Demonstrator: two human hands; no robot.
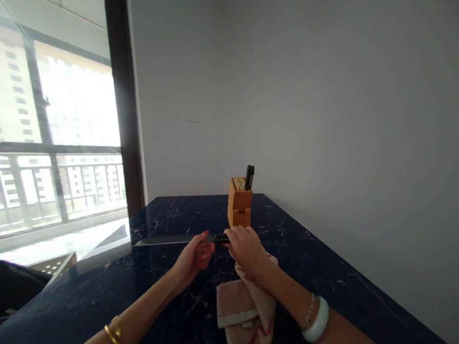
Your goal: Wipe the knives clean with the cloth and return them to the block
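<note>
Below the fingers (236, 234) spreads a dark blue table (303, 258), glossy and veined with pale lines like marble. Beyond them, a plain grey back wall (174, 67) carries a small, pale square plate (192, 117), above and slightly left of the fingers. To their right stands a side wall (345, 109), also bare grey, meeting the other in a soft corner. Left of the fingers, past a dark upright frame (125, 105), tall window panes (80, 108) let in strong daylight; a railing (90, 165) and a many-windowed building (2, 86) show outside.
</note>
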